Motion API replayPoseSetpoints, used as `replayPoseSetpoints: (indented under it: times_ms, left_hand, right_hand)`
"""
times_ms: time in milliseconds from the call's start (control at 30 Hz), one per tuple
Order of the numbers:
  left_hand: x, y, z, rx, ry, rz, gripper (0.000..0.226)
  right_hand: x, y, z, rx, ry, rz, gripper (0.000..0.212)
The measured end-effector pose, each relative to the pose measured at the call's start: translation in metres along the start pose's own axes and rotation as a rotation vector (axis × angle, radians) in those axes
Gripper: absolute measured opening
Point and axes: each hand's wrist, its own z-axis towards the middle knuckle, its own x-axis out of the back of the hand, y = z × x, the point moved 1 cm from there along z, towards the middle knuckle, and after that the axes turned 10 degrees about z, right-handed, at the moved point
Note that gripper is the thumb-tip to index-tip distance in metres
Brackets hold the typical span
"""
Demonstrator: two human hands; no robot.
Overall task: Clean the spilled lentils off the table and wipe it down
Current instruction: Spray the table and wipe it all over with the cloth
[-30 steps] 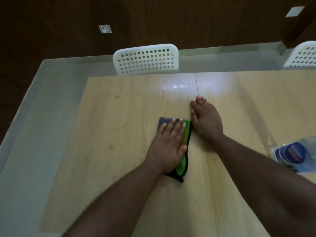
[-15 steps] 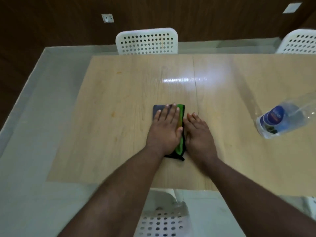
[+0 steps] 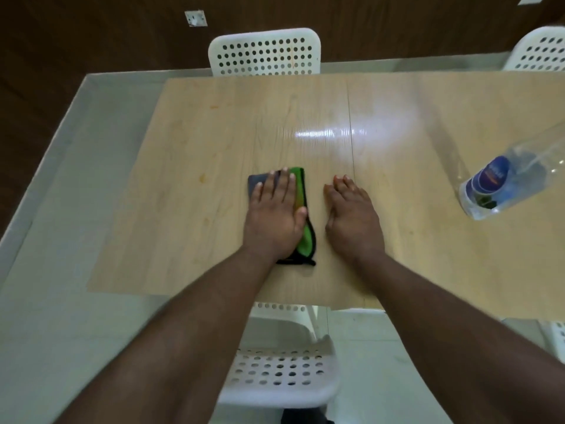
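Left hand [image 3: 275,218] flat on a green and grey cloth [image 3: 301,209], fingers straight, pressing it onto the wooden counter [image 3: 198,209]. Right hand [image 3: 351,215] palm down on the bare wood just beside the cloth, apart from it, fingers together. Clear plastic bottle [image 3: 501,185] with a blue label lying tilted at the right edge. White perforated chair [image 3: 264,52] beyond the far edge, another [image 3: 281,374] below the near edge. Faint orange marks left of the cloth.
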Motion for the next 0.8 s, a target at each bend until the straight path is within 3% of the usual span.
replayPoseSetpoints:
  times_ms: [133,300,567,800]
  left_hand:
    - [0.0,0.034,-0.056,-0.133,-0.013,-0.037,0.073]
    - [-0.001,0.004,-0.112,-0.25,-0.04,-0.044,0.07]
    - [0.002,0.005,0.02,0.001,-0.009,-0.009,0.076]
    - [0.004,0.043,-0.097,-0.14,-0.032,-0.123,0.072]
  right_hand:
    - [0.001,-0.001,-0.003,-0.004,-0.013,0.034,0.063]
    - [0.002,-0.003,-0.005,-0.002,-0.021,0.034,0.06]
    - [-0.004,0.004,-0.001,0.001,0.0,-0.014,0.061]
    - [0.004,-0.002,-0.004,0.018,-0.042,0.014,0.067]
